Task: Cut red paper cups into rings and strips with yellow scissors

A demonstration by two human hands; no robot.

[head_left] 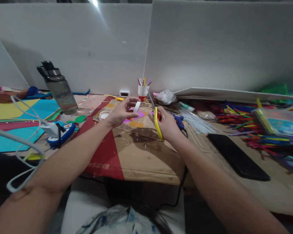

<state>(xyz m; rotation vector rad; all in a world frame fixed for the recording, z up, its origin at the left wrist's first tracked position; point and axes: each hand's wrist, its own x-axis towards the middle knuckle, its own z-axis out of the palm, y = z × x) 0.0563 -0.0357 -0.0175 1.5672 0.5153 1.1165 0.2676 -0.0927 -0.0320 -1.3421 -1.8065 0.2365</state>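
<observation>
Forearms (70,161) nearest, before cup stack (143,92) | cardboard (146,162): before cup stack | scissors (156,113): right-front of cup stack, probably stiff, light; right grip (168,125) closed round handle, the best hold | white band (137,107): left-front of cup stack, likely papery, easily creased, pinch edges lightly; left grip (122,112) part-curled, pinching it

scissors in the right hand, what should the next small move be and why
Probably swing the blades of the scissors toward the white piece, if it is to be cut. The left hand holds that piece between thumb and fingers, while the right hand holds the scissors with their blades pointing forward, clear of it.
</observation>
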